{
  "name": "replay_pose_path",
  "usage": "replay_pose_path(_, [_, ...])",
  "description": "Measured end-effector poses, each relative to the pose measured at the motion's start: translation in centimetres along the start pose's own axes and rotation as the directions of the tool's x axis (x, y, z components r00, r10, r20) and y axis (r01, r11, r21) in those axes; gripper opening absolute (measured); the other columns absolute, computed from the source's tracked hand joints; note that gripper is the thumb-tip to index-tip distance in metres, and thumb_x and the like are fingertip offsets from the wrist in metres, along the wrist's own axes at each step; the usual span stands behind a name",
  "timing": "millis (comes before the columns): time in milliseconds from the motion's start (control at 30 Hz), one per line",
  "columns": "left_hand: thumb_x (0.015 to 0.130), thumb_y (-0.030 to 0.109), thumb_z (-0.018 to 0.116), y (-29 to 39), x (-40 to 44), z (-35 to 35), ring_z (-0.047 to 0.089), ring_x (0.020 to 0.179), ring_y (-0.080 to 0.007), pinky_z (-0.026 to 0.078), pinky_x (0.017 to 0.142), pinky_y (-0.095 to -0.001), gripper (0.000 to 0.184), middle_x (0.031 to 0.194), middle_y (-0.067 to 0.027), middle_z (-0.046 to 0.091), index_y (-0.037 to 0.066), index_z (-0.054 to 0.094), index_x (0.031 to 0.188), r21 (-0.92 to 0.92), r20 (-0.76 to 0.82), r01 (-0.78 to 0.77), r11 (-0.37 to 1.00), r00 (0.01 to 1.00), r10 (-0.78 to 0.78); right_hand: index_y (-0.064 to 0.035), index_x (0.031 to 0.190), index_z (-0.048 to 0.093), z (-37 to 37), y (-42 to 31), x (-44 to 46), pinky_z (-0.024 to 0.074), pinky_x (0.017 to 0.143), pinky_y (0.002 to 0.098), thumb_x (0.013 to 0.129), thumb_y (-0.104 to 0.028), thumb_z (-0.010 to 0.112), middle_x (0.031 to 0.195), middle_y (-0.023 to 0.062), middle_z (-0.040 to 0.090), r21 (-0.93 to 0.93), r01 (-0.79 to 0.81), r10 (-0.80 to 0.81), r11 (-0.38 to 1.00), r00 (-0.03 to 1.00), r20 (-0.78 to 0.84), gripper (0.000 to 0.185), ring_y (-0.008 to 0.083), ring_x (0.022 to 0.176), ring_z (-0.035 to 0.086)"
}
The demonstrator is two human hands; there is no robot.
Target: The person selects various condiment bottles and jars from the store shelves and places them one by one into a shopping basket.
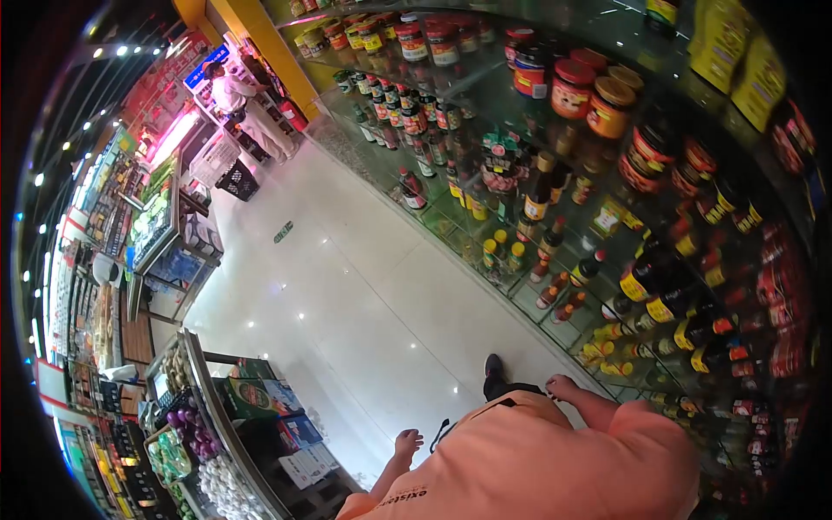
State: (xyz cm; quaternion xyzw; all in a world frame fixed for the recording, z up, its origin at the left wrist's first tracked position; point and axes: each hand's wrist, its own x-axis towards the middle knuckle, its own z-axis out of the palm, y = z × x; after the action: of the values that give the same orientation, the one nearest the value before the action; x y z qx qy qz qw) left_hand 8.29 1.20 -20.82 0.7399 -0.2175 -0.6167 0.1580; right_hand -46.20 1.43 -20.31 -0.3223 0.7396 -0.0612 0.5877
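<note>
My left hand (408, 444) hangs low in front of the body, its fingers loosely bent and somewhat apart with nothing visible in them. It is nearest to the vegetable stand on the left but does not touch it. My right hand (563, 386) hangs on the other side, beside the lower part of the glass shelves (542, 325). Its fingers are loosely curled and apart, and I see nothing in them. An orange shirt (537, 455) covers my body, and one dark shoe (493, 366) shows on the floor ahead.
A pale tiled aisle (347, 286) runs ahead. Glass shelves on the right hold sauce jars (572, 87) and bottles (537, 199). On the left are purple onions (195, 433), garlic (227, 490) and cartons (308, 464). Farther off, a person (251, 113) stands near a basket (236, 180).
</note>
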Motion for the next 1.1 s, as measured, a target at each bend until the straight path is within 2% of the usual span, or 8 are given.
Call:
replay_pose_path(400, [0.093,0.02,0.057,8.2,6.6,-7.0,0.066,0.072,-0.0181,0.049,0.056,-0.0294,0.031,0.088,-0.0122,0.069,0.001,0.057,0.117,-0.285,-0.119,0.05,0.957,0.989,-0.087,-0.0058,0.101,0.064,-1.1,-18.5,16.4,0.0514,0.05,0.0326,0.082,-0.022,0.062,0.079,0.0069,0.067,-0.075,0.015,-0.018,0.997,0.999,-0.044,0.024,0.017,0.059,0.065])
replay_pose_path(633, [0.092,0.022,0.058,7.2,21.2,-17.9,0.067,0.073,-0.0257,0.053,0.059,-0.035,0.031,0.088,-0.0143,0.069,0.001,0.058,0.115,0.242,-0.091,-0.105,0.965,0.987,0.13,-0.0061,0.104,0.064,4.9,-32.9,18.0,0.0514,0.052,0.0318,0.083,-0.024,0.061,0.079,0.0068,0.066,-0.049,0.052,-0.056,0.997,0.995,-0.082,0.028,0.0163,0.062,0.065])
replay_pose_path(733, [0.092,0.023,0.058,11.9,24.1,-22.7,0.067,0.073,-0.0276,0.054,0.059,-0.0362,0.032,0.089,-0.015,0.069,0.001,0.058,0.115,0.325,-0.032,-0.156,0.933,0.984,0.176,-0.0064,0.101,0.067,7.0,-38.0,18.6,0.0531,0.065,0.0366,0.084,-0.028,0.059,0.078,0.0101,0.069,-0.102,0.118,-0.127,0.988,0.988,-0.084,0.028,0.0221,0.067,0.067])
replay_pose_path(767, [0.091,0.024,0.058,14.6,24.9,-24.8,0.067,0.073,-0.0267,0.052,0.058,-0.0353,0.032,0.089,-0.0149,0.068,0.002,0.058,0.115,0.199,0.04,-0.249,0.948,0.969,0.246,-0.0068,0.101,0.067,7.8,-39.6,19.0,0.0532,0.071,0.0369,0.083,-0.029,0.062,0.082,0.0113,0.07,-0.081,0.097,-0.106,0.992,0.988,-0.108,0.029,0.0237,0.07,0.068])
replay_pose_path(800, [0.091,0.024,0.058,18.0,25.4,-26.1,0.066,0.072,-0.0255,0.051,0.056,-0.0341,0.032,0.09,-0.0145,0.068,0.003,0.058,0.116,0.067,0.028,-0.202,0.977,0.979,0.201,-0.0072,0.103,0.068,8.5,-40.4,20.0,0.0533,0.071,0.0367,0.084,-0.03,0.063,0.085,0.0114,0.07,-0.192,0.193,-0.227,0.962,0.958,-0.175,0.03,0.0232,0.071,0.068])
replay_pose_path(867, [0.092,0.024,0.058,25.1,26.5,-28.2,0.065,0.07,-0.0227,0.048,0.053,-0.0316,0.032,0.09,-0.0135,0.067,0.003,0.057,0.116,-0.209,-0.049,0.017,0.978,0.998,-0.028,-0.0049,0.105,0.065,9.2,-42.6,21.0,0.0527,0.061,0.0323,0.085,-0.023,0.064,0.084,0.0083,0.068,-0.024,0.224,-0.224,0.974,0.955,-0.193,0.027,0.0171,0.066,0.066])
replay_pose_path(1000, [0.093,0.024,0.055,35.8,28.4,-30.1,0.064,0.069,-0.0205,0.047,0.054,-0.0311,0.03,0.092,-0.012,0.067,0.004,0.056,0.115,-0.131,-0.082,-0.037,0.991,0.996,0.027,-0.0055,0.104,0.065,9.8,-46.7,20.1,0.0533,0.064,0.0343,0.085,-0.022,0.063,0.086,0.0103,0.068,0.059,0.235,-0.212,0.97,0.942,-0.26,0.025,0.0179,0.067,0.067])
replay_pose_path(1100, [0.093,0.024,0.055,41.8,30.0,-28.9,0.064,0.072,-0.0202,0.048,0.06,-0.0323,0.031,0.094,-0.0105,0.068,0.004,0.056,0.116,-0.01,-0.05,-0.058,0.998,0.997,0.057,-0.0093,0.103,0.068,9.9,-45.7,22.1,0.0537,0.072,0.0392,0.083,-0.028,0.062,0.09,0.0141,0.071,-0.001,0.228,-0.214,0.974,0.913,-0.347,0.028,0.0284,0.075,0.069])
